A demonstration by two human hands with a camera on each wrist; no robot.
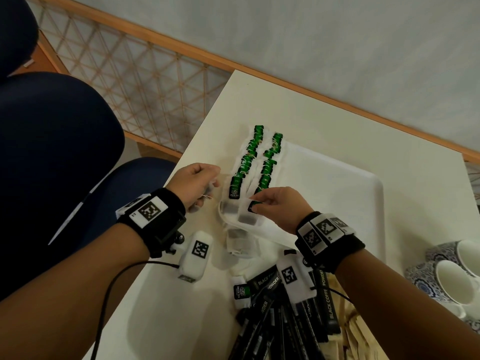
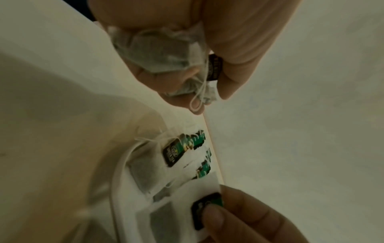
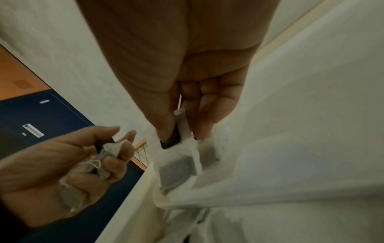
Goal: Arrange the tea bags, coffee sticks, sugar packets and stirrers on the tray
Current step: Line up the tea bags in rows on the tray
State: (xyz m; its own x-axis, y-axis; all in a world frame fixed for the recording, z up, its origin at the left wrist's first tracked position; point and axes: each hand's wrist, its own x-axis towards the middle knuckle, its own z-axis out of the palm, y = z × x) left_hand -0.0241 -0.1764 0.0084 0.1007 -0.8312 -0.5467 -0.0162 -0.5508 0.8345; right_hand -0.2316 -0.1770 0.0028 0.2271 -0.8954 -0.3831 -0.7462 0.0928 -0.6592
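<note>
A tea bag [image 1: 250,213] is pinched by its tag in the right hand [image 1: 276,207] at the tray's [image 1: 358,193] near corner, spare bags [image 2: 164,54] are bunched in the left hand [image 1: 196,187], and their strings could be snagged.

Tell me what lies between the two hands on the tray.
In the head view, the near end of the left row of tea bags, green tag up, lies between the left hand and right hand, on the tray.
</note>
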